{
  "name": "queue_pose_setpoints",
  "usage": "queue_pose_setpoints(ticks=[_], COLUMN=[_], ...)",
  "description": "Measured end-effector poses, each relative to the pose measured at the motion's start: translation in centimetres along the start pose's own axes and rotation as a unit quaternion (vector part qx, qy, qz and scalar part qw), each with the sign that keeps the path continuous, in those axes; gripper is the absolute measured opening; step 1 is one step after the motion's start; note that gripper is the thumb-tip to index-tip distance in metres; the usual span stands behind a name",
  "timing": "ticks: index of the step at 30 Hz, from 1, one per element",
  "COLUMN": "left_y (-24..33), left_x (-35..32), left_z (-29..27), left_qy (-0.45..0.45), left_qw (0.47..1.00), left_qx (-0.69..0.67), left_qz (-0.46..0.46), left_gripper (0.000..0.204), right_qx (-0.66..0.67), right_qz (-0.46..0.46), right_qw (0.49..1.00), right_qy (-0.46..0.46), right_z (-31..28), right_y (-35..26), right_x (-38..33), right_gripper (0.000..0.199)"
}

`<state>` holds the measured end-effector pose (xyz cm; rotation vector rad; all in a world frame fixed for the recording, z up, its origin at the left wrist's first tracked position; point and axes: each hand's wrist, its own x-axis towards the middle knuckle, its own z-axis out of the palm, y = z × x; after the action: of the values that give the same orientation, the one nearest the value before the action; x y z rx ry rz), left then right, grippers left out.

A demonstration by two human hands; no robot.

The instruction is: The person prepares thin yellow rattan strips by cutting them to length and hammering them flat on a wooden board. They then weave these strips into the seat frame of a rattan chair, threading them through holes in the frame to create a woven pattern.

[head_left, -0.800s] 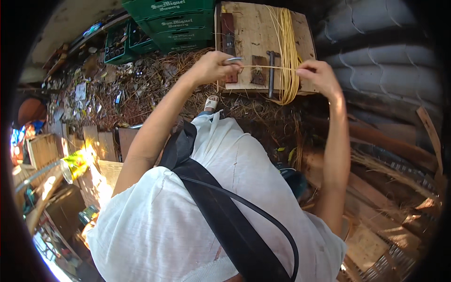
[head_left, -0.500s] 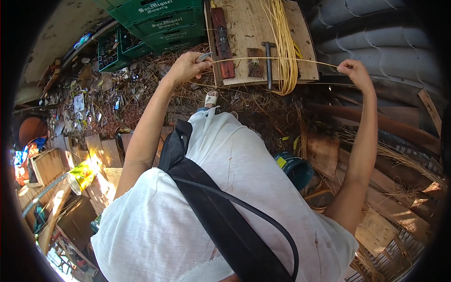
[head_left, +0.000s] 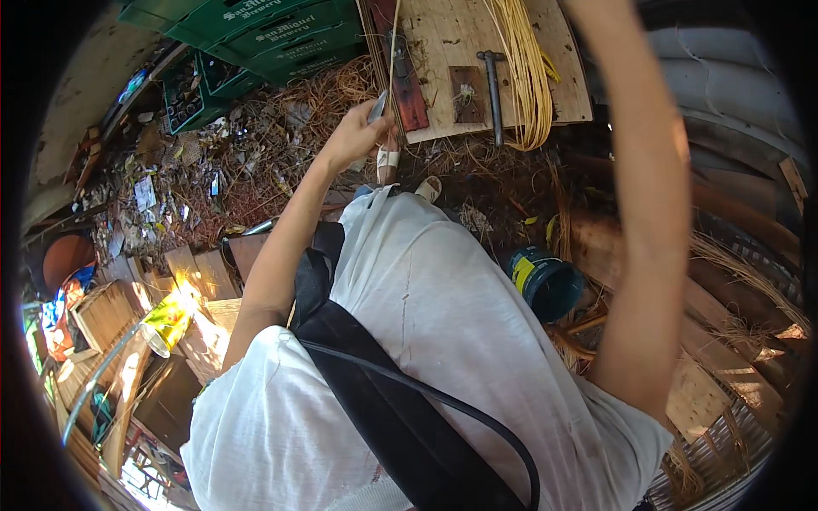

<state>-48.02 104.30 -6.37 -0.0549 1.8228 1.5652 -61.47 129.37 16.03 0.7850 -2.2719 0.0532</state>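
Our left hand [head_left: 354, 136] is clamped on a knife [head_left: 377, 108] and thin rattan strip [head_left: 393, 51], just left of the wooden board [head_left: 443, 43]. Our right hand is out of view.

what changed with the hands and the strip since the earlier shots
The right arm swung up and outward; its hand has left the picture at the top. The thin strip, earlier stretched sideways between both hands, now runs upward from the left hand, which keeps its grip with the blade. The board, hammer and yellow coil stayed.
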Motion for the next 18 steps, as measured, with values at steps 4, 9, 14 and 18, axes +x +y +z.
queue_pose_setpoints(ticks=[4, 9, 14, 18], left_y=[0.1, 1.1, 2.0, 2.9], left_x=[1.0, 1.3, 2.1, 4.0], left_z=[-1.4, -1.5, -0.9, -0.4], left_qy=[0.047, 0.009, -0.025, -0.074], left_qw=[0.997, 1.000, 0.999, 0.997], left_qx=[-0.060, -0.013, -0.010, -0.004], left_qz=[0.009, -0.017, -0.020, -0.008], left_gripper=[0.015, 0.015, 0.015, 0.013], right_qx=[0.193, 0.144, 0.088, 0.049], right_qz=[0.339, 0.460, 0.481, 0.499], right_qw=[0.861, 0.785, 0.771, 0.748], right_qy=[-0.327, -0.388, -0.408, -0.435], right_z=[10.9, 11.6, 13.7, 13.9], right_y=[-5.2, -11.1, -11.9, -11.0], right_x=[-17.3, -24.0, -22.9, -21.5], right_gripper=[0.028, 0.027, 0.024, 0.024])
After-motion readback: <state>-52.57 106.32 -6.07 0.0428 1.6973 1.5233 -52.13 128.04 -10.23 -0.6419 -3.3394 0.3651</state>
